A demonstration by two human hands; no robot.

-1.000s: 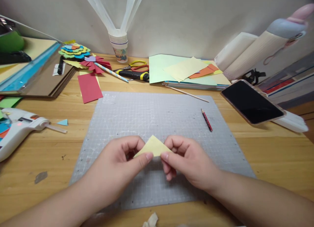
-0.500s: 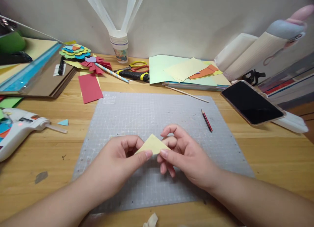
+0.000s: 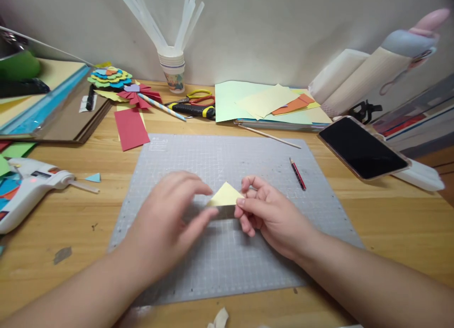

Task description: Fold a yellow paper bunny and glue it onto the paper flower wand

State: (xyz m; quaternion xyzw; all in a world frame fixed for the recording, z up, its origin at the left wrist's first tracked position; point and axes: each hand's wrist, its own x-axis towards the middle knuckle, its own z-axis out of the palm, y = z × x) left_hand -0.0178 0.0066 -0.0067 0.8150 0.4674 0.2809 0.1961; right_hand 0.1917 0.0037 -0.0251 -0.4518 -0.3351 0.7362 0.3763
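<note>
A small pale yellow folded paper triangle point(image 3: 226, 196) is held just above the grey cutting mat point(image 3: 220, 157), near its middle. My right hand point(image 3: 269, 214) pinches the triangle's right corner between thumb and fingers. My left hand point(image 3: 170, 219) is blurred by motion at the triangle's left end, fingers curled, thumb reaching toward the paper's lower edge; I cannot tell whether it grips the paper.
A red pencil point(image 3: 298, 173) lies on the mat's right side. A phone point(image 3: 362, 148) sits at right, a glue gun point(image 3: 31, 186) at left. Red paper point(image 3: 130, 128), scissors point(image 3: 195, 98), a paper stack point(image 3: 269, 105), paper flowers point(image 3: 113, 79) and a cup point(image 3: 173, 70) line the back.
Both hands and the yellow triangle have moved farther from me over the mat. My left hand has shifted and loosened at the triangle's left end; my right hand keeps its pinch.
</note>
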